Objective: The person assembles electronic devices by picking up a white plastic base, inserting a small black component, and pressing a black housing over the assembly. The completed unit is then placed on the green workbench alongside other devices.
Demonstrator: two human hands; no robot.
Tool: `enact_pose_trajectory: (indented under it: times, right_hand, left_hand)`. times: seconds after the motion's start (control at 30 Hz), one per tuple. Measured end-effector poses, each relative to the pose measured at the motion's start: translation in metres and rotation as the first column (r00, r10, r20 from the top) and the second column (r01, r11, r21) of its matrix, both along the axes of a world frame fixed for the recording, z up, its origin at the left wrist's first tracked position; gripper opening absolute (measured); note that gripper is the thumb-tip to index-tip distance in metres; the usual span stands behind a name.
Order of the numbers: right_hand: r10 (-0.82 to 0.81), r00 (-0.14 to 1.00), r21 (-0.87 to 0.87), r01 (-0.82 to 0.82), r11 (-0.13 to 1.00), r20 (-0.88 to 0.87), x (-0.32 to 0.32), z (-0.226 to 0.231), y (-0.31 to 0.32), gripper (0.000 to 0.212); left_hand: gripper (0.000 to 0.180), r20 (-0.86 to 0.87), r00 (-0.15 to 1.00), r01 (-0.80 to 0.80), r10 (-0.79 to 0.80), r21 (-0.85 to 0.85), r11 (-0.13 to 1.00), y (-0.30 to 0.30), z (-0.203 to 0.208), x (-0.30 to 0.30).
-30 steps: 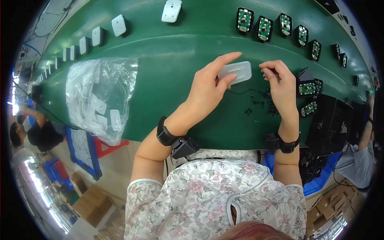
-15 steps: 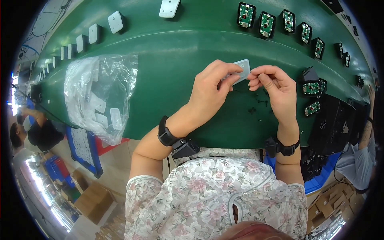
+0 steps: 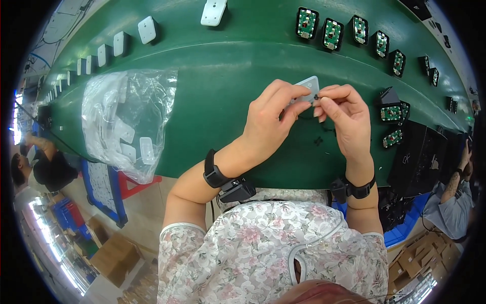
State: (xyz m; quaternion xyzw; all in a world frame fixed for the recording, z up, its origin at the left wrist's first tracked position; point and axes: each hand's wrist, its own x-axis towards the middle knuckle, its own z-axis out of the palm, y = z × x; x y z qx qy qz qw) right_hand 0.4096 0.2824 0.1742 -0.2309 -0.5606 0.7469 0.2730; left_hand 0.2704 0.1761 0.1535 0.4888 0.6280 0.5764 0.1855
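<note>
My left hand grips a small white plastic cover, lifted off the green belt and tilted. My right hand pinches a tiny black part against the cover's lower edge, fingertips meeting those of the left hand. A few small black parts lie on the belt just below my hands. Both wrists wear black bands.
A clear plastic bag of white covers lies at the left. White covers run along the belt's far edge; green circuit boards in black housings line the far right and sit beside my right hand. Other people work at left and right.
The cover lay on the belt under my left hand a second ago. I have picked it up, and both hands have come together around it with the small black part.
</note>
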Motion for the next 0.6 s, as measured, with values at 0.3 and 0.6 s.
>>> enact_pose_trajectory:
  times: [0.3,0.6]
  right_hand:
    - [0.003,1.0,-0.002,-0.003,1.0,0.013,-0.006,-0.004,-0.008,0.009]
    - [-0.073,0.989,0.456,0.005,0.89,0.13,-0.003,-0.014,-0.006,0.009]
  left_hand:
    - [0.016,-0.067,0.998,0.019,-0.017,0.025,1.0,-0.002,0.003,0.0]
    - [0.011,-0.078,0.993,0.079,-0.086,-0.085,0.993,-0.004,0.011,-0.006]
